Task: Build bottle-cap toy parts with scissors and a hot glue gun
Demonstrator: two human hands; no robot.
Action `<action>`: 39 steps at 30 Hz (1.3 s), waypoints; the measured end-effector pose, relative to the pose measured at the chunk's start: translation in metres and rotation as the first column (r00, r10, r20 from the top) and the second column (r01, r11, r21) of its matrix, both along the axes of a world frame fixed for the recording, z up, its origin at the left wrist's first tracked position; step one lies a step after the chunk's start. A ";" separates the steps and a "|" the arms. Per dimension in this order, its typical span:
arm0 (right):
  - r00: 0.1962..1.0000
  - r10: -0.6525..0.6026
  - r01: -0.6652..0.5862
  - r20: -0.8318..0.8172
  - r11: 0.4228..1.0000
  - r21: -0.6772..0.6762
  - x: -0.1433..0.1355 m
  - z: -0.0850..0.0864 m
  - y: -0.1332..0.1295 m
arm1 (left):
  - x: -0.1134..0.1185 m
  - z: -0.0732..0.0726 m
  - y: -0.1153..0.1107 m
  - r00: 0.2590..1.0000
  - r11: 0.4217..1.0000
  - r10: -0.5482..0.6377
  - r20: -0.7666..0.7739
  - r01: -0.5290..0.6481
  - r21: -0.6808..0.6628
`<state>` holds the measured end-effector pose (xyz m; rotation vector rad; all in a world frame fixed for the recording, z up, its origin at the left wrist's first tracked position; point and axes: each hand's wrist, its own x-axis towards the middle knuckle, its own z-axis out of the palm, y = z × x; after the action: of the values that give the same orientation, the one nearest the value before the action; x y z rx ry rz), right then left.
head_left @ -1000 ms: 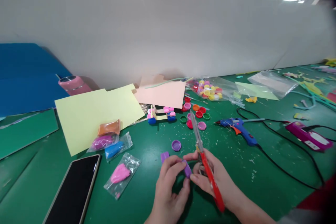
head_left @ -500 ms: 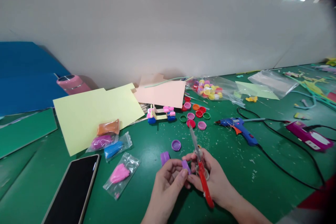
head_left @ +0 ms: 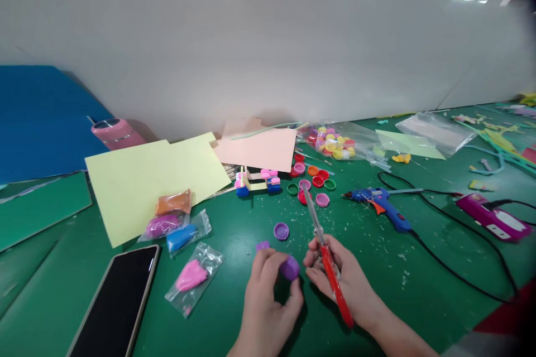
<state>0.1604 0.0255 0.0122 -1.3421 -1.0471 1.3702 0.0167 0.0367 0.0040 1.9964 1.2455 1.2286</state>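
Note:
My left hand holds a round purple cap between its fingers. Just behind those fingers lies another purple piece, partly hidden by the hand. My right hand is closed on red-handled scissors, whose blades point up and away toward the loose caps. Something small and pale shows beside the handle within the right hand, too unclear to name. A purple cap rests on the green table beyond the hands, and a pink cap lies farther back.
On the left are a phone, bagged pink clay and yellow foam sheet. A small stick model stands behind. To the right lie a blue glue gun, its cable and a magenta device.
My hands have moved apart. The purple piece in my left hand has turned to show its round face, and the scissors in my right hand have shifted slightly right and lower.

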 end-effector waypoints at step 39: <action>0.990 0.016 -0.014 -0.138 1.000 0.014 -0.014 0.020 0.007 | -0.002 0.005 0.000 0.602 0.595 0.050 0.797 0.623 -0.508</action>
<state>0.1460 0.0330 0.0318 -1.2133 -0.9730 1.4434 0.0150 0.0365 0.0088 0.8252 0.6902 0.9220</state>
